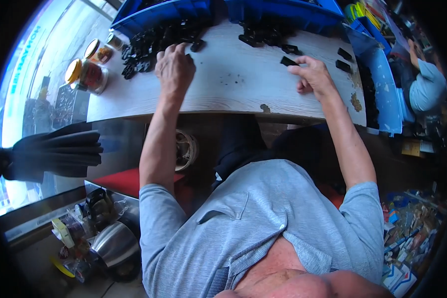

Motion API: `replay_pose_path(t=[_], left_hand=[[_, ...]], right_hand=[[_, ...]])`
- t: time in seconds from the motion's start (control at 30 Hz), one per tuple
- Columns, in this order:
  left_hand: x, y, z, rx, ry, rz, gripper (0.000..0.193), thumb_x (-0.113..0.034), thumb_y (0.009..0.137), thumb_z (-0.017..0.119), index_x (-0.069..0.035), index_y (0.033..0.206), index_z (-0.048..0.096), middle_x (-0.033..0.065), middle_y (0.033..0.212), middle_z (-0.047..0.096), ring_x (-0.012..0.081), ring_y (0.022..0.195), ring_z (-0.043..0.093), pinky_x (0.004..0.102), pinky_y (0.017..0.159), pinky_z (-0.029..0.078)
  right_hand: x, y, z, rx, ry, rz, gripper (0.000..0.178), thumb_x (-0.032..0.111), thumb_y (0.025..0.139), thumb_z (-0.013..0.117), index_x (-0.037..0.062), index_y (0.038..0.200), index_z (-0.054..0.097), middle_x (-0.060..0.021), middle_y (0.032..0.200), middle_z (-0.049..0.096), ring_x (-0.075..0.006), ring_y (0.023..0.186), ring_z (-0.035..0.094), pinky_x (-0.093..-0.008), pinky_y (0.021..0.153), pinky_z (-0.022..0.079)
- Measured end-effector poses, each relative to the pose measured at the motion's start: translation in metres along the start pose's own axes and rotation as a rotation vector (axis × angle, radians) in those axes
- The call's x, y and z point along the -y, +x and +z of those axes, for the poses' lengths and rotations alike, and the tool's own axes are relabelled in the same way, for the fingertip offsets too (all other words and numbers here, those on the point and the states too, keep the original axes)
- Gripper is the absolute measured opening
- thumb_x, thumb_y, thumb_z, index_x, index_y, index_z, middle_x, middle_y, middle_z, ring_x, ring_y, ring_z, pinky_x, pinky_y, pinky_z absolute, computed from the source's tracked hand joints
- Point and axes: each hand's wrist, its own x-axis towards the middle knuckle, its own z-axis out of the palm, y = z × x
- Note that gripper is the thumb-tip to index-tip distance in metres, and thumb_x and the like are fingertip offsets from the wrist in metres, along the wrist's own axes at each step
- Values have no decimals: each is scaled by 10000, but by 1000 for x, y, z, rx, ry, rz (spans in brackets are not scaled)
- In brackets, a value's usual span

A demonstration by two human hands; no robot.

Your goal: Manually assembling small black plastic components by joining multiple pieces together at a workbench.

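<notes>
My left hand [175, 69] is at the edge of a heap of small black plastic parts [159, 37] on the left half of the table. Its fingers are bent and closed, and whatever they grip is hidden beneath them. One loose black part [197, 45] lies just beyond it. On the right, my right hand [313, 78] pinches a small black rectangular part [288, 61] between thumb and forefinger, low over the table. Past that hand are a second, smaller heap of black parts [265, 36] and a single black piece [290, 49].
Blue bins [293, 19] line the table's far edge. Two black pieces [343, 66] lie near its right end, beside a light-blue crate [382, 84]. Lidded jars [92, 77] stand at the left. A steel kettle [115, 243] is low at left. Another person [427, 87] is at far right.
</notes>
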Motion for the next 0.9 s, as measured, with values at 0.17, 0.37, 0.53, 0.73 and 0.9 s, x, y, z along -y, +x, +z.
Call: replay_pose_path(t=[0.17,0.37,0.53,0.73,0.9], left_hand=[[58,1,7,258,121,-16,386,-233,878,704,-138,1252,706,126,1123,721,354,1023,688,446,906,543],[28,-11,2,87,-182,74,381,-104,840,700,-153,1218,715,149,1016,706,345,928,701,430,805,556],[1,-34,12,-47,-569,42,294,-56,885,675,-120,1166,731,120,1000,716,305,849,714,377,753,570],[-16,-45,4,-21,-312,188,167,-86,903,697,-78,1064,742,104,1061,742,310,951,693,395,862,553],[-30,-46,5,26,-310,243,235,-87,910,683,-92,1145,706,84,1108,743,313,1007,669,405,902,536]], right_hand=[[-9,9,-26,-20,115,-12,539,251,812,836,17,1245,617,26,578,539,-97,525,631,-269,526,605],[-18,22,-73,-280,108,84,371,252,836,821,73,1112,649,32,569,512,-100,481,584,-268,505,578],[-28,41,-124,-553,117,144,439,228,826,830,86,1216,684,-11,600,523,-156,565,607,-319,569,583],[-33,43,-139,-772,184,79,483,204,804,848,88,1238,670,-46,625,533,-199,555,603,-363,574,595],[-6,35,-79,-341,132,-21,563,208,811,834,86,1312,609,-5,615,516,-133,514,596,-336,513,598]])
